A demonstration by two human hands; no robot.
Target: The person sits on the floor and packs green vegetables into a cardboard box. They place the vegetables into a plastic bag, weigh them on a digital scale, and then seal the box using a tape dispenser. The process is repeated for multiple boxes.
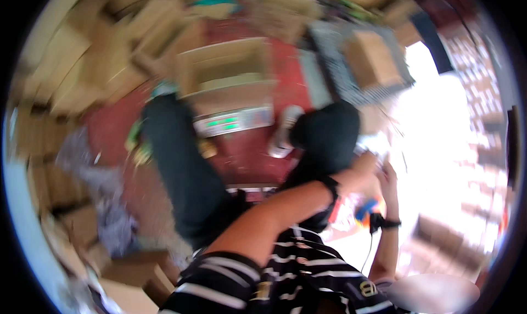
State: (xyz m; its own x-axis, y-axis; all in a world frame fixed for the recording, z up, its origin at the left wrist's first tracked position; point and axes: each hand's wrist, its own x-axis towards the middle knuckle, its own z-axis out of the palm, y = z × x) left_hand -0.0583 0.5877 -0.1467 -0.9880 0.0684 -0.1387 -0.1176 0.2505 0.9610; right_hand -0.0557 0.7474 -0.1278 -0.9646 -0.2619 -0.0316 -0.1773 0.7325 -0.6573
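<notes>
Both of my hands are together at the right, beyond my bent right knee, and blurred against bright light. My left hand (364, 168) reaches across my body and nearly meets my right hand (387, 178). Whitish, clear-looking material (374, 143) lies just past the fingers; whether either hand holds it cannot be told. Near my right wrist is a blurred blue object (366, 209). Between my legs stands an open cardboard box (230, 100), its inside partly in shadow. It rests on or behind a digital scale (236, 122) with a lit green display.
Cardboard boxes (70, 63) crowd the left and far sides. Grey plastic sheeting (99, 194) trails over the red floor (243, 161) at left. A brown carton (372, 61) sits on a grey patterned surface at upper right. An open box (136, 268) is at lower left.
</notes>
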